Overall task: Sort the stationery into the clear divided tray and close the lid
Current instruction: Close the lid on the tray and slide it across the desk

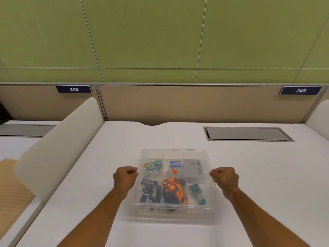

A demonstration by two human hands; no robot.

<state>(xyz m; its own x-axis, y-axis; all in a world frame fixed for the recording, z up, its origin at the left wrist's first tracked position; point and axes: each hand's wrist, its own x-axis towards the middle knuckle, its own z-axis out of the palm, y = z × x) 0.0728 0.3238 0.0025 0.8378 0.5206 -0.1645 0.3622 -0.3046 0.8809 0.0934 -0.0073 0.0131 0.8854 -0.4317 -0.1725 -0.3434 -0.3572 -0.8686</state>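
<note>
The clear divided tray [173,182] is seen in the lower centre of the frame on the white desk [258,175], with a clear lid [175,154] held over it between the two hands. The lid's left edge is pinched by the curled fingers of the left hand [126,175], just beside the tray's left wall, and its right edge is pinched likewise by the right hand [224,177]. Binder clips [150,192], an orange lanyard [175,188], small staple boxes [153,165] and a teal item [196,192] are seen through the lid, in separate compartments.
</note>
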